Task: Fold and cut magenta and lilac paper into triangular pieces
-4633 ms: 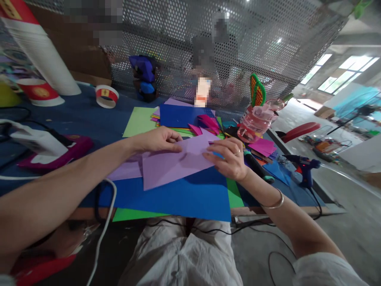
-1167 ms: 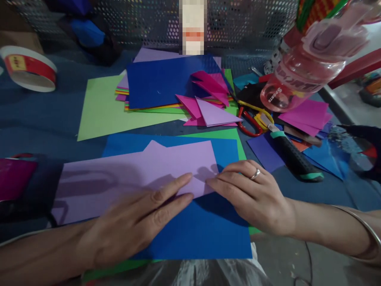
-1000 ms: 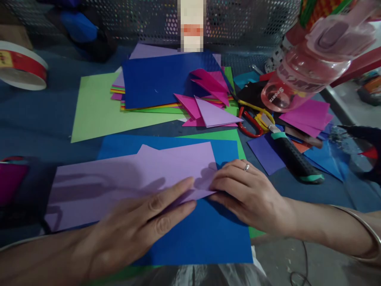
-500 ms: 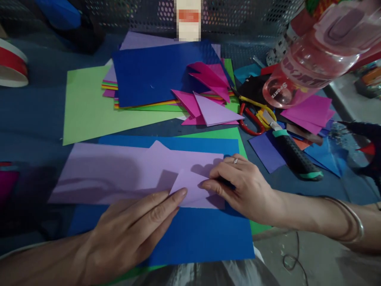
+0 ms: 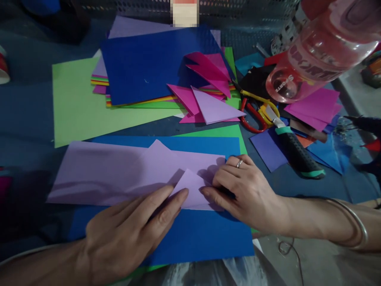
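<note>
A long light-purple paper sheet [image 5: 101,171] lies crosswise on a blue sheet [image 5: 205,234]. A small light-purple folded paper piece [image 5: 192,184] with a pointed top sits over its right part. My left hand [image 5: 133,226] holds the piece's left edge, thumb on its face and a forefinger at the edge behind. My right hand [image 5: 247,190], with a ring, pinches the piece's right side between thumb and curled fingers. The fingertips behind the paper are hidden. Another light-purple corner sticks up above the long sheet's top edge.
Behind lie stacked coloured sheets topped by dark blue paper [image 5: 143,71], with pink and lilac folded triangles [image 5: 212,107]. To the right are red-handled scissors [image 5: 253,119], a utility knife [image 5: 297,153], paper scraps [image 5: 268,149] and a pink bottle [image 5: 315,55].
The small folded piece's pointed top stands out more clearly between my hands. Both hands keep their grip with slight finger shifts. The camera view has shifted a little.
</note>
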### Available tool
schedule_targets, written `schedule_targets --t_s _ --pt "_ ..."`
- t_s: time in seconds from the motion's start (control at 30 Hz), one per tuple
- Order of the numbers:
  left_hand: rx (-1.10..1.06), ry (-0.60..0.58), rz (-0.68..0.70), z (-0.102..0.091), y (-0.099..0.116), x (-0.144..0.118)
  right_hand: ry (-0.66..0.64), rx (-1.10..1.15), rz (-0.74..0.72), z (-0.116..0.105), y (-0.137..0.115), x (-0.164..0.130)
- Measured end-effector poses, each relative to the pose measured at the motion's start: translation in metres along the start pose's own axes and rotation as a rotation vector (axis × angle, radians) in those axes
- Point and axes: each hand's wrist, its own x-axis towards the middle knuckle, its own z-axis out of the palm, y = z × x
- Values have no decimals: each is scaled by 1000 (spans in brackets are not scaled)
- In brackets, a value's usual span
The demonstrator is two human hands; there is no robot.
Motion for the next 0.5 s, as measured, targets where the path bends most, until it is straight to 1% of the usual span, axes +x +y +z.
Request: schedule_targets --t_s 0.07,0.13,0.2,0.27,0.33,0.37,0.5 --pt "89 33 61 -2 0 10 8 -15 -3 0 0 0" --pt "126 18 55 -1 -1 17 12 -26 -5 1 1 0" --pt "88 10 45 2 -2 19 15 -30 -2 1 1 0" --pt "16 2 103 6 -3 16 11 -21 5 1 1 1" --pt "-48 -25 175 10 -4 12 11 -12 12 1 0 1" --pt "-69 -46 189 11 -4 10 8 -9 15 1 0 2" --pt "-127 -150 159 11 -5 5 0 -14 18 1 -1 2"
